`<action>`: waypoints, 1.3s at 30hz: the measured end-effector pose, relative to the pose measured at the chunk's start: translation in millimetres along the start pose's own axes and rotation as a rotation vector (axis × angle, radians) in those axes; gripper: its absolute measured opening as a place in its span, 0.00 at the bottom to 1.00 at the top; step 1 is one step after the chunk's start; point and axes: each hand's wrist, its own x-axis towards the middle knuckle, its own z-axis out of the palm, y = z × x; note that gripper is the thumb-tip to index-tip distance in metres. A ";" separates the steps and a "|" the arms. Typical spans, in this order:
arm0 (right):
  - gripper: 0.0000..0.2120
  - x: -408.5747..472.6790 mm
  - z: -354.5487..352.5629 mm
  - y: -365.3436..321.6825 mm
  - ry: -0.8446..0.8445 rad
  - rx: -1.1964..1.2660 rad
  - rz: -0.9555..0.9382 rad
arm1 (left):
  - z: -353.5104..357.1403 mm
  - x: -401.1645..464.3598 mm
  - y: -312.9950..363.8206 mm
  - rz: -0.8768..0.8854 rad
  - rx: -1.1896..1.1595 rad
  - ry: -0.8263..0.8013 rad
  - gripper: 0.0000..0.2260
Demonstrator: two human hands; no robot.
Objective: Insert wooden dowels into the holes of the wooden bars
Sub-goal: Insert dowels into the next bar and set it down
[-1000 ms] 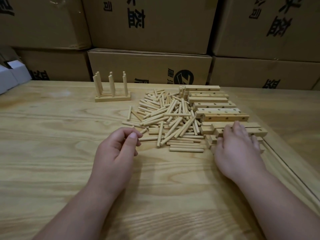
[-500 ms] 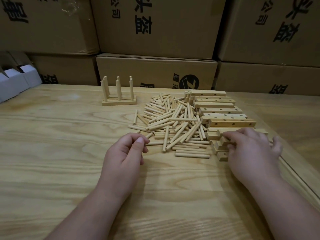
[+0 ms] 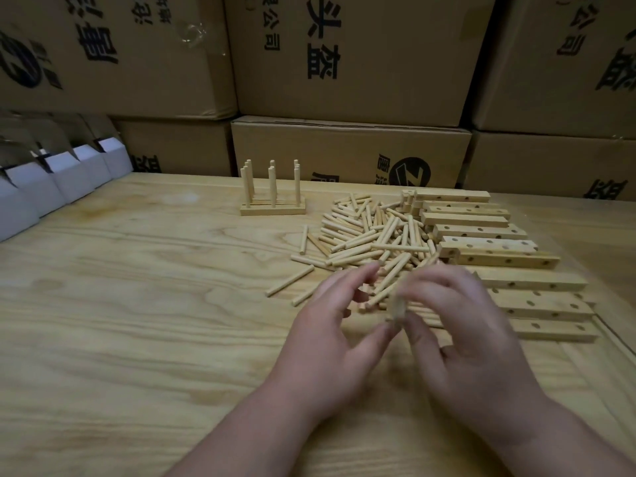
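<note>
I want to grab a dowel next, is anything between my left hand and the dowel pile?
Nothing visible: the left hand hovers right at the near edge of the dowel pile, fingers over loose dowels.

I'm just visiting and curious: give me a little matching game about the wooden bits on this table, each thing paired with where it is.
Things:
1. loose dowels
2. drilled bars
3. finished bars with upright dowels
4. small wooden piece

Places:
A. far left of the pile, standing alone
B. pinched between the right hand and left hand
C. heaped mid-table
D. rowed along the pile's right side

Pairs: 1-C, 2-D, 3-A, 4-B
</note>
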 end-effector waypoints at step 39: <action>0.06 -6.9 11.3 31.8 -0.508 -0.436 0.536 | -7.3 12.2 -3.9 -0.470 -0.724 0.247 0.13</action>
